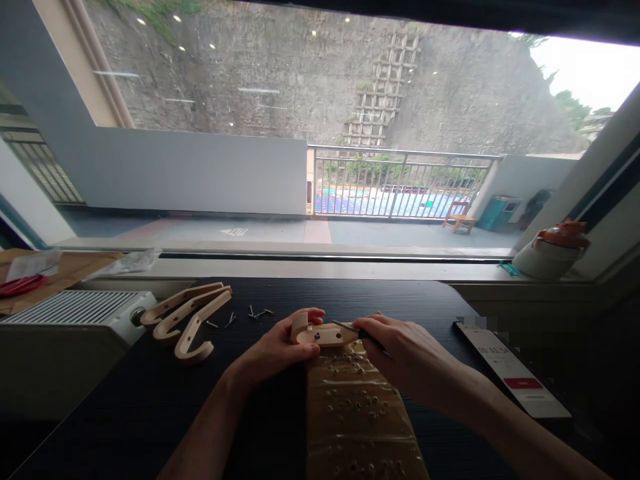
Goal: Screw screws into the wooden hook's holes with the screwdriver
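My left hand (277, 348) is closed around the curled end of a pale wooden hook (329, 337), thumb in front and fingers behind. The hook lies across the far end of a brown, tape-wrapped block (357, 407) pitted with small holes. Two dark spots, screw heads or holes, show on the hook's flat face. My right hand (400, 341) grips a screwdriver (349, 327) with a dark handle. Its thin metal shaft points left, over the hook; whether the tip touches anything is unclear. Several loose screws (254, 313) lie beyond my left hand.
Three more wooden hooks (193, 340) lie at the left of the black table (260, 407). A phone (515, 370) showing a timer rests on the right. Behind are a white radiator (75, 310), a windowsill (350, 269) and a lidded pot (550, 253).
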`<state>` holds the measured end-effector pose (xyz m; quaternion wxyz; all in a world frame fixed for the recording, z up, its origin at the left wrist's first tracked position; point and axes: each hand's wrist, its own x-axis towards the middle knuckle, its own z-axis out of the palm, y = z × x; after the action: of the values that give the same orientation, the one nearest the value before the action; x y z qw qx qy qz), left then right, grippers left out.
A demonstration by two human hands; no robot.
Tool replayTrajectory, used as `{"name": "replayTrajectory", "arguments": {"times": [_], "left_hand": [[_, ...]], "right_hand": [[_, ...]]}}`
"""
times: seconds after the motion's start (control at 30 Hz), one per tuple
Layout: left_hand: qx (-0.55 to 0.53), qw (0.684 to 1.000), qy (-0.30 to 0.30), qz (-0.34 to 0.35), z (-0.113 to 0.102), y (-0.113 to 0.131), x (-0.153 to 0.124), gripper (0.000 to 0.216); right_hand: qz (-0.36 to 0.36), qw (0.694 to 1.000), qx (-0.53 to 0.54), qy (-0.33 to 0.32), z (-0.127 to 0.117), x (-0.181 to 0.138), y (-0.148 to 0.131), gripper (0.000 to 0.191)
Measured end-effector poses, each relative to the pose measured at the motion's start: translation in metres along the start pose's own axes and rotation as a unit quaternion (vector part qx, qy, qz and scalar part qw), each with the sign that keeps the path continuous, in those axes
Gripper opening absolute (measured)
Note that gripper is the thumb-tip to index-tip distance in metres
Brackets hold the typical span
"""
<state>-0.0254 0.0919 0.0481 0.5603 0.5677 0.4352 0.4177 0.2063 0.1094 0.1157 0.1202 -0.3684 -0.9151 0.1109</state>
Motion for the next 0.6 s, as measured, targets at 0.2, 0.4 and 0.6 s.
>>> {"name": "replayTrajectory", "arguments": {"times": [0.2, 0.4, 0.6], "left_hand": [[0.040, 0.999, 0.008, 0.001, -0.007, 0.009, -0.007, 0.037], [0.160, 0.986, 0.037, -0.002, -0.006, 0.016, -0.010, 0.021], [0.170, 0.985, 0.030, 0.006, -0.007, 0.015, -0.010, 0.025]], "right_hand": [[-0.016, 0.999, -0.030, -0.011, 0.022, -0.001, -0.010, 0.026], [-0.042, 0.998, -0.023, -0.029, 0.027, 0.000, -0.019, 0.037], [-0.066, 0.997, -0.021, -0.030, 0.030, 0.006, -0.021, 0.043]]}}
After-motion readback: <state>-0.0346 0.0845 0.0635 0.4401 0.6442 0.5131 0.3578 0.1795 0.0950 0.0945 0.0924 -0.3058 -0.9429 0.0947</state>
